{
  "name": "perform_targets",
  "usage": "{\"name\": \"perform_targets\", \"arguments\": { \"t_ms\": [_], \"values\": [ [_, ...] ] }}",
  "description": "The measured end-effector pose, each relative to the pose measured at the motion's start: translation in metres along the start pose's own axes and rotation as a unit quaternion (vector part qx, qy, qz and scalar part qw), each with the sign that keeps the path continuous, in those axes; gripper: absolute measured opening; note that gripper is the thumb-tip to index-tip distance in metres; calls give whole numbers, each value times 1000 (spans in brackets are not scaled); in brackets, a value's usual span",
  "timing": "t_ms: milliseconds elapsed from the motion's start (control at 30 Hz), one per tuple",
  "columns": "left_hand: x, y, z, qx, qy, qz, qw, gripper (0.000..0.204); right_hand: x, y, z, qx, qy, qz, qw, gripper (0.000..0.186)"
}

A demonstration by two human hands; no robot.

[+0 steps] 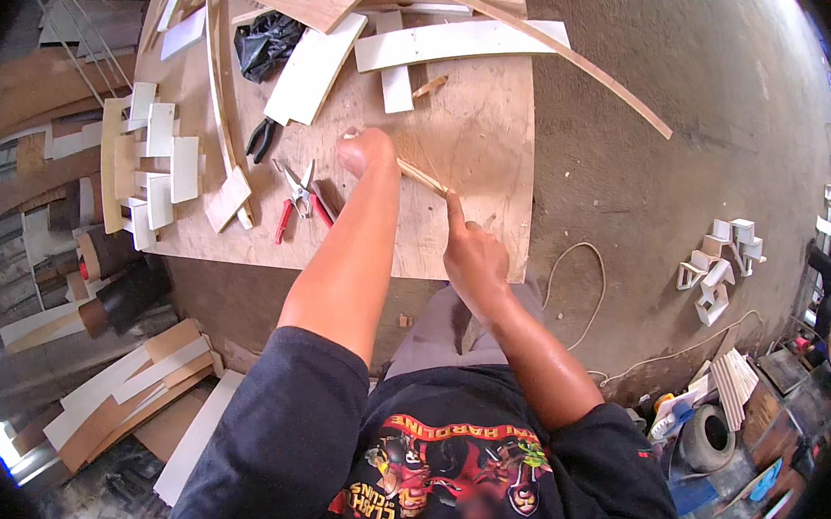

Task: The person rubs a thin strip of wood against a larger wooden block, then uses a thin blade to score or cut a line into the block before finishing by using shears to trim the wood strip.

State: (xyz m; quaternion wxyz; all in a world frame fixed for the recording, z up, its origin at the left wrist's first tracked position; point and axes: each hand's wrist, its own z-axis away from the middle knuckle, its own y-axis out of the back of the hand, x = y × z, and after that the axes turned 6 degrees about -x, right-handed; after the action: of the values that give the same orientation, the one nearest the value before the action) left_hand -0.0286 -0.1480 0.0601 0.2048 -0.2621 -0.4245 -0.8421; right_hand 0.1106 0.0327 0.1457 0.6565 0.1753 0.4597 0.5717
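Note:
My left hand is closed low over the plywood tabletop, its fingers mostly hidden behind the back of the hand. A small pale bit shows at its far side, too little to name. From beside that hand a thin wooden stick slants down to my right hand. The right index finger stretches along the stick's near end, while the other fingers curl under. Left of my forearm lie red-handled cutting pliers, jaws apart. Black-handled pliers rest farther up.
White boards and a curved white board cover the table's far part, near a black plastic bag. A long bent strip overhangs the right edge. Stepped white blocks stand at left. A cord lies on the floor.

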Motion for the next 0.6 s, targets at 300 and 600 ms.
{"name": "perform_targets", "arguments": {
  "t_ms": [300,600],
  "values": [
    [0,-10,-3,113,-60,-65,990,25,0,19,30,5,5,-46,999,79],
    [-7,-5,-7,76,-82,-8,994,28,6,15,45,3,36,7,999,79]
  ]
}}
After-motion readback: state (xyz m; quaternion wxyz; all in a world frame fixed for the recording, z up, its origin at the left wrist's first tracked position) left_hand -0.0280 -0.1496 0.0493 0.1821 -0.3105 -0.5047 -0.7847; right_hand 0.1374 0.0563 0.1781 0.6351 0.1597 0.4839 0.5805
